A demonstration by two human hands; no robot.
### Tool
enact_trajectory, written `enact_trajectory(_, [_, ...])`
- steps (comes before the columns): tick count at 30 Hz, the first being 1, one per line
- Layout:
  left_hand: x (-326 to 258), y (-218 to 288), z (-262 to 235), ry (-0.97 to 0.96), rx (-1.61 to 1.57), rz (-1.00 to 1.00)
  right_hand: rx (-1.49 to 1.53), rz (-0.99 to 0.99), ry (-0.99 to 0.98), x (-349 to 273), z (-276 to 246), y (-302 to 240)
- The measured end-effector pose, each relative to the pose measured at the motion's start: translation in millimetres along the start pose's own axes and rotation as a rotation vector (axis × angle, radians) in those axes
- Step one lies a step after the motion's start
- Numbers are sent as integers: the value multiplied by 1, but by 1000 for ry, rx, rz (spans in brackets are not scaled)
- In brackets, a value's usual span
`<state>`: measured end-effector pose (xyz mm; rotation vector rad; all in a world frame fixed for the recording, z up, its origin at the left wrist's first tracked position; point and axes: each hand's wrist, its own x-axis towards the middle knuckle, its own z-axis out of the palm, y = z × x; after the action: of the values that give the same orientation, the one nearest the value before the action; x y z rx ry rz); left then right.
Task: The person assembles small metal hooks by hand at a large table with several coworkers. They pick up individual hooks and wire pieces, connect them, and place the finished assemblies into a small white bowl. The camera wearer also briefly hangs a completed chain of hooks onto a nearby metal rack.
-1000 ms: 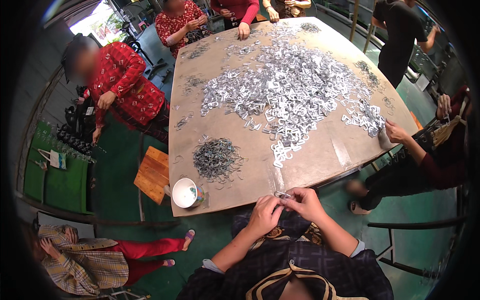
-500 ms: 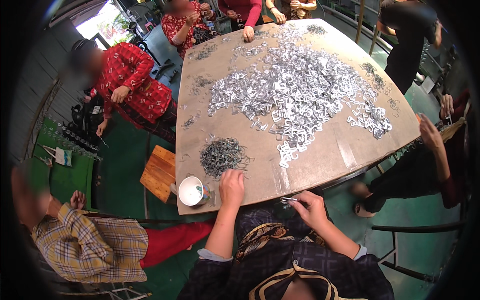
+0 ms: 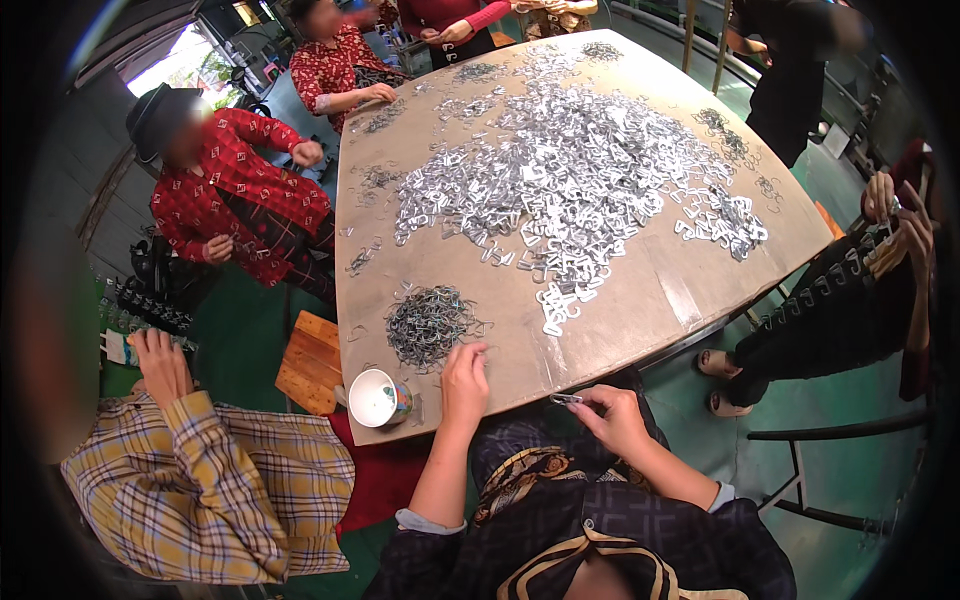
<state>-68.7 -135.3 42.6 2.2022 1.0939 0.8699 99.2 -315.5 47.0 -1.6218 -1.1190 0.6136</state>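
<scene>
no package, label or sign is legible here; the only container is a small white cup (image 3: 377, 397) with a coloured pattern on its side, standing at the near left corner of the table (image 3: 660, 290). the table is a large bare board of pale brown, its edges bowed by the lens, and it stands on a green floor (image 3: 240, 335) with a low wooden stool (image 3: 310, 362) beside it. a wide spread of bright silver metal pieces (image 3: 570, 170) covers its middle and far part, and several seated people in red patterned tops and one in a yellow plaid shirt (image 3: 210, 480) sit around it. near the front edge lies a dark heap of wire clips (image 3: 428, 322), just beside the cup. the person's left hand (image 3: 465, 378) lies on the board with fingers loosely spread and released, fingertips just touching the near rim of that heap. the right hand (image 3: 612, 415) hovers off the table edge, above the lap, pinching a small silver clip (image 3: 565, 399) between thumb and fingertips. the clip's long axis runs roughly left to right, its free end pointing toward the left hand.
</scene>
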Motion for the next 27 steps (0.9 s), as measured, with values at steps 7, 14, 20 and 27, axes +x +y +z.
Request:
enact_trajectory(7, [-43, 61, -3, -435, -597, -225, 66, 87, -19, -1, 5, -7])
enact_trajectory(14, [-46, 74, 4, -350, -490, -108, 25, 15, -11, -2, 4, -8])
enact_trajectory(20, [-44, 69, 8, -334, -522, 172, 59, -87, -94, 0, -1, 0])
enact_trajectory(27, [-56, 66, 4, -369, -603, 103, -86, 16, 158, 61, -22, 42])
